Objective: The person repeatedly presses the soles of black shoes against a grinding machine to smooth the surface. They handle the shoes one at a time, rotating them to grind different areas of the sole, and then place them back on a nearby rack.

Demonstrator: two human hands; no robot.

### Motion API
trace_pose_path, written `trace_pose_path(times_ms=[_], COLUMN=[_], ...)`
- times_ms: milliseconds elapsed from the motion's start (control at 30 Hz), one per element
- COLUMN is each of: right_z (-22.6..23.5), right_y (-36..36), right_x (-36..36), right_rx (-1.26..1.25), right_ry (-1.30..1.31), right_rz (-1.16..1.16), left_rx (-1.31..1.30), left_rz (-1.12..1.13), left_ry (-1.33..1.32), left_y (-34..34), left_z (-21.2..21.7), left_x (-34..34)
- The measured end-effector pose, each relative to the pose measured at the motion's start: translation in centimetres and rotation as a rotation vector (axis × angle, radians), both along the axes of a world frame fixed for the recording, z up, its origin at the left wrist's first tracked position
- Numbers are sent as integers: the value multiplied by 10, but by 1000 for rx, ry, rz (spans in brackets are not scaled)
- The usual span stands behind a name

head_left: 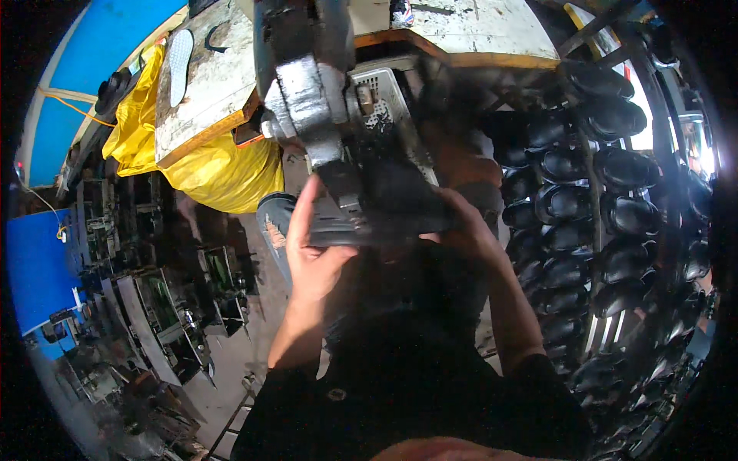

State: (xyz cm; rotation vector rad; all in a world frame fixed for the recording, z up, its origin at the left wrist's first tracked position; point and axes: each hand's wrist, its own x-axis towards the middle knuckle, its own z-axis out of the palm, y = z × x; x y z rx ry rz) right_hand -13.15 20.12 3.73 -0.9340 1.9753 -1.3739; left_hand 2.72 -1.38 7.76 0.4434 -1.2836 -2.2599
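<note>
A black shoe (400, 196) with a thick ridged sole lies across the space between my hands, under the head of a dark metal machine (304, 96). My left hand (314, 253) grips its left end, with the thumb below and the index finger stretched up along the side. Round the right end my right hand (465, 223) is closed, its fingers partly hidden behind the shoe. The machine's narrow lower tip meets the shoe near its left half. Motion blur and dark colour hide the exact contact.
Behind the machine sits a white plastic basket (400, 104) with small pieces inside. A worn workbench (223, 84) at the far left bears a white insole (181, 67); a yellow sack (223, 178) hangs beneath. Racked black shoes (626, 169) fill the right. Metal equipment (165, 323) stands left.
</note>
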Motion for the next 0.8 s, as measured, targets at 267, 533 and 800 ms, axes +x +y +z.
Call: trace_pose_path(times_ms=[267,533,800], right_z=[-13,-28,-4], right_y=[6,4,3], right_x=[13,13,2], right_rx=[75,-177,-139], right_ry=[-190,-249,-215], right_rz=[-29,-106,-69], left_rx=[-202,-524,-226], left_rz=[-95,-174,-89], left_ry=[-28,-13,-51], left_y=[3,-3,-1], left_z=[15,28,31], left_x=[-11,-22,-18])
